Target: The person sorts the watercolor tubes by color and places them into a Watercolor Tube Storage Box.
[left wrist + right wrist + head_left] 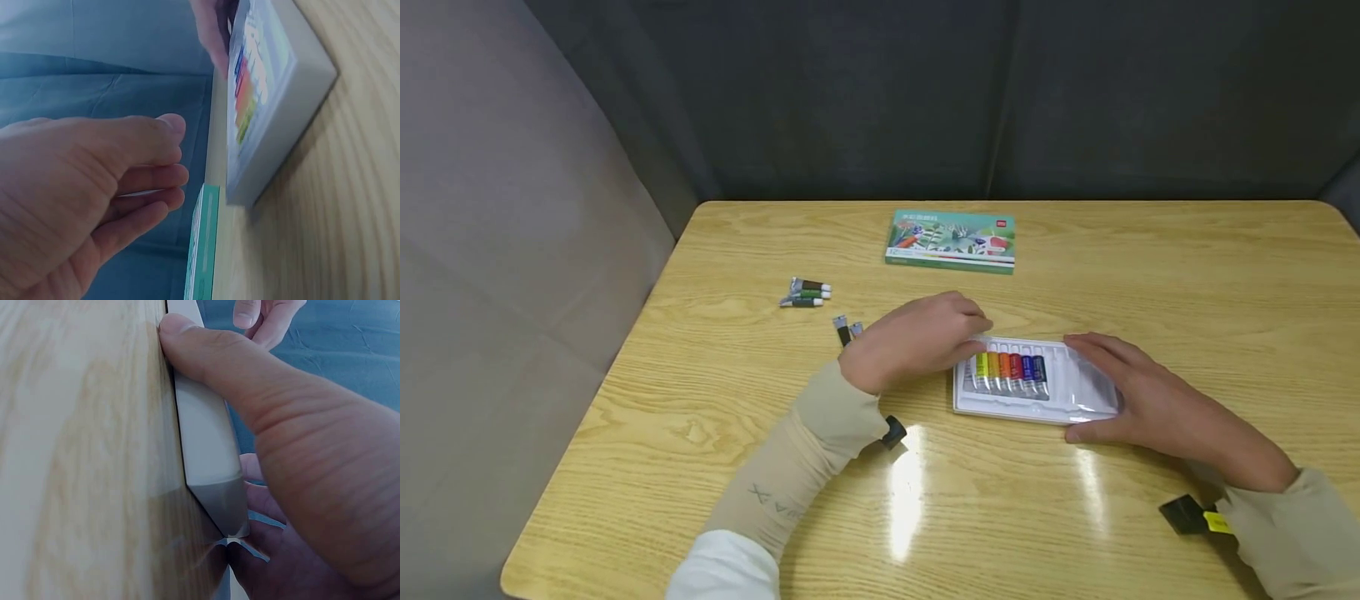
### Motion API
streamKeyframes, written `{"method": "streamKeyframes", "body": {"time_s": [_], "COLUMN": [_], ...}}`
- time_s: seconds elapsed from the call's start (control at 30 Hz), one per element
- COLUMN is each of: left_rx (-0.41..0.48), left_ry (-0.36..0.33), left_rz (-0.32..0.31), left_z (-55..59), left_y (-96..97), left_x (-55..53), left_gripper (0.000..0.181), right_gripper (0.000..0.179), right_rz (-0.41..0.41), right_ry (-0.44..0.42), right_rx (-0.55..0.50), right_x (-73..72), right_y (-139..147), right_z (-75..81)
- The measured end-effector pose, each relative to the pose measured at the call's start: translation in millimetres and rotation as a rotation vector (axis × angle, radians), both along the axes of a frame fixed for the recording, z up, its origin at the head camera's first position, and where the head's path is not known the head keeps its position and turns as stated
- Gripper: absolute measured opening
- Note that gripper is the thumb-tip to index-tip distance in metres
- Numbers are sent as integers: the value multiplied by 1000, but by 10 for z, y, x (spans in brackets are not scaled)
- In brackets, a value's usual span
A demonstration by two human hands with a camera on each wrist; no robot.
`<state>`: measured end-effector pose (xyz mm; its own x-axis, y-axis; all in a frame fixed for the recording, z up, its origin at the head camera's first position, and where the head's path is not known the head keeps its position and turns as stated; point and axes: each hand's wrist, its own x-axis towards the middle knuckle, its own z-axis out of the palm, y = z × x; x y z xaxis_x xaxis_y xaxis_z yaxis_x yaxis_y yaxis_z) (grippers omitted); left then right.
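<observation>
A white plastic tray [1060, 407] lies on the table with a row of small paint tubes [1016, 367] in its left part, yellow through orange and red to blue and black. My right hand [1157, 404] grips the tray's right end, thumb [187, 337] along the near side and fingers at the far side. Over the tray's left end hovers my left hand [921, 337]. In the left wrist view its fingers [153, 178] are loosely bent, apart from the tray, with nothing seen between them. The tray's right part holds no tubes.
Behind the tray lies a green illustrated paint box [951, 242]. Three tubes [807, 293] with white caps lie to the left. Two more tubes [842, 330] are partly hidden by my left hand. A dark curtain [850, 100] hangs behind the table.
</observation>
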<state>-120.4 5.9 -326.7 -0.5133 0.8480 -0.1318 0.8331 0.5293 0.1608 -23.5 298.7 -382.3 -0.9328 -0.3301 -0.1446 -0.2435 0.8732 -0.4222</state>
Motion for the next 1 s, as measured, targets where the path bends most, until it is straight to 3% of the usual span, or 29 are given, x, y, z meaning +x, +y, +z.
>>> {"method": "streamKeyframes", "body": {"time_s": [0.3,0.77,1.0], "left_rx": [11,96,138], "left_ry": [-4,9,-42], "left_rz": [69,182,240], "left_z": [13,-110,-94], "left_y": [-226,-619,-741], "left_x": [-66,-173,-234], "left_gripper": [41,39,43], "right_gripper": [125,125,125], "right_rz": [-3,9,-2], "right_ry": [-22,-25,-37], "right_rx": [9,12,7], "right_x": [-15,-38,-24], "right_y": [11,1,5], "right_z": [11,-6,-12]}}
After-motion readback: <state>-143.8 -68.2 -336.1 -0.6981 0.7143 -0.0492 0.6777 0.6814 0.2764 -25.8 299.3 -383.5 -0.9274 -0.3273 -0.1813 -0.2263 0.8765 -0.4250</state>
